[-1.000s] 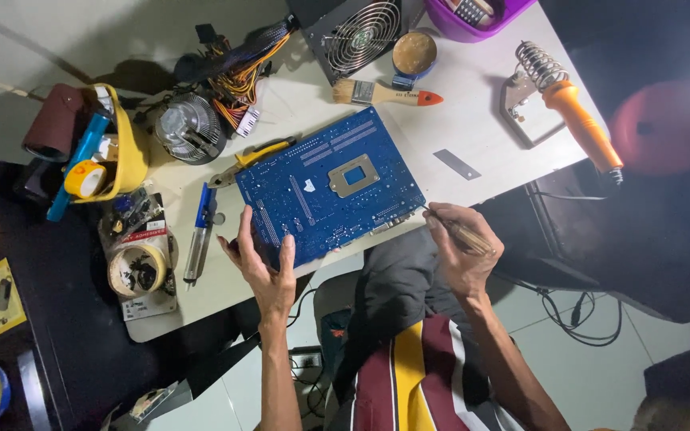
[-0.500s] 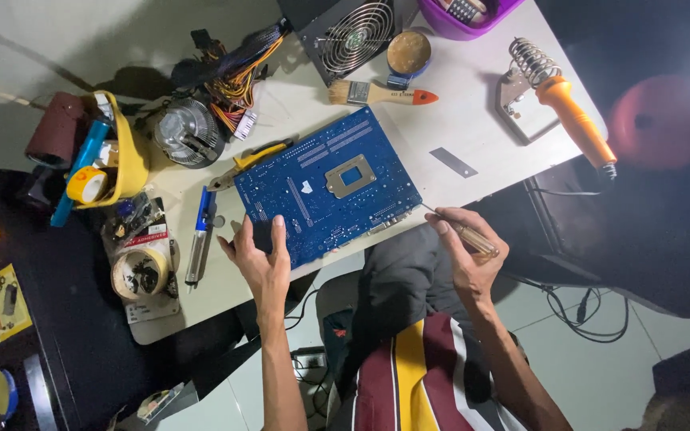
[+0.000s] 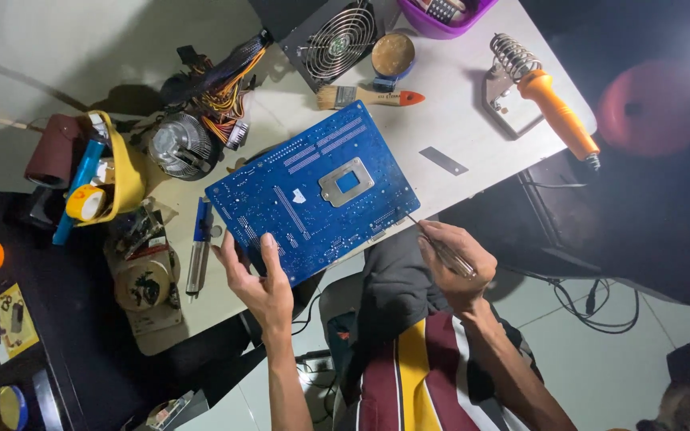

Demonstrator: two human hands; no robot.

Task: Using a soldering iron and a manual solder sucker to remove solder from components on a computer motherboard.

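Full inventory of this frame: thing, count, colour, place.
circuit board: 1, blue, table centre
thin metal tool: 1, silver, tip at board's right corner
soldering iron: 1, orange handle, in coil stand, right
brush: 1, wooden with orange tip, above board
power supply: 1, grey with fan grille, top
cooler fan: 1, silver, left of board
tape roll: 1, yellow, far left
table: 1, white
left hand: on board's near edge
right hand: holds thin metal tool
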